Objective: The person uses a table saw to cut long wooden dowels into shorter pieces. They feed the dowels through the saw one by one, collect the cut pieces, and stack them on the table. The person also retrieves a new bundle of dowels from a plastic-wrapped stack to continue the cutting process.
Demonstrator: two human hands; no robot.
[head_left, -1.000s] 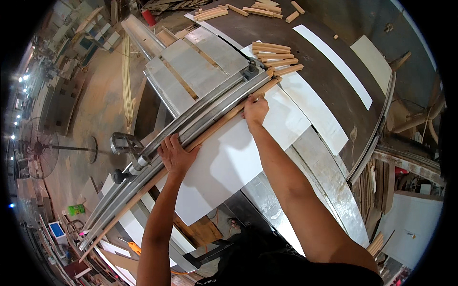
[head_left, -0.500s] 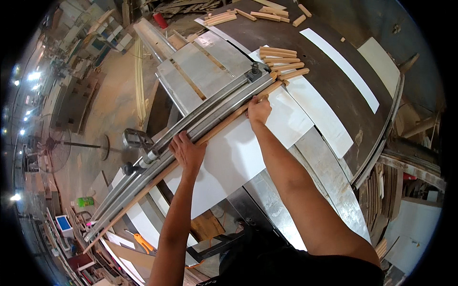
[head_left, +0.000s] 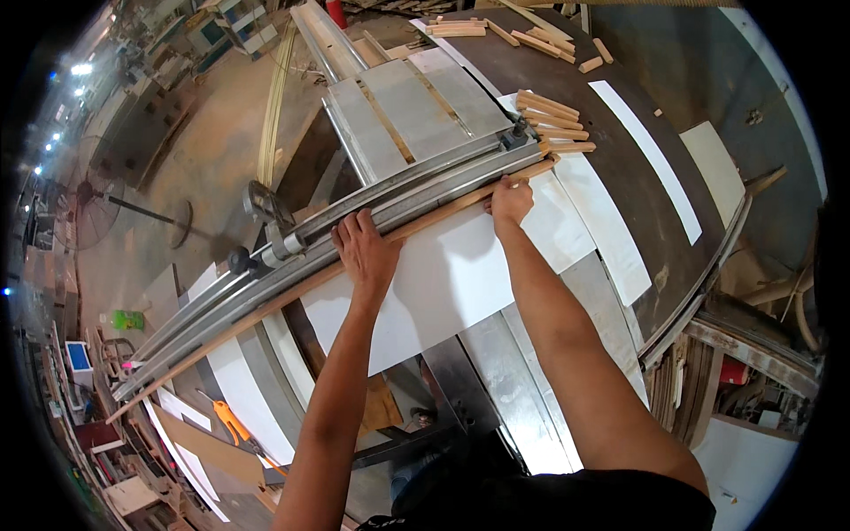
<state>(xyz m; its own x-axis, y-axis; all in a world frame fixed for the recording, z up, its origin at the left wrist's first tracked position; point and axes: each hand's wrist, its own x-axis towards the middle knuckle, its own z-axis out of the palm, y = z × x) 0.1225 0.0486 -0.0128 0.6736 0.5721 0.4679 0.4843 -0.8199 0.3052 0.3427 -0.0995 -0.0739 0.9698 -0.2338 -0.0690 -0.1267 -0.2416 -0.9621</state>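
A long wooden strip [head_left: 456, 205] lies slantwise along the near side of a metal fence [head_left: 425, 196]. My left hand [head_left: 367, 252] bends its fingers over the strip, with the fingertips against the fence. Farther along, toward the right end, my right hand [head_left: 511, 202] pinches the same strip; its fingertips are partly hidden. Beneath the strip a white board [head_left: 434, 288] covers part of the metal machine table [head_left: 509, 380]. Just past the strip's right end lies a cluster of short cut wooden pieces [head_left: 558, 121].
A slotted metal sliding table [head_left: 407, 115] stands beyond the fence. On the brown panel [head_left: 611, 159] at right lie a white strip [head_left: 651, 164] and several more wooden pieces [head_left: 540, 44]. An orange-handled air gun [head_left: 232, 423] is at lower left, a fan [head_left: 88, 190] at far left.
The whole view has turned slightly and the scene has shifted. Both hands keep their grip on the wooden strip, at about the same places along the fence.
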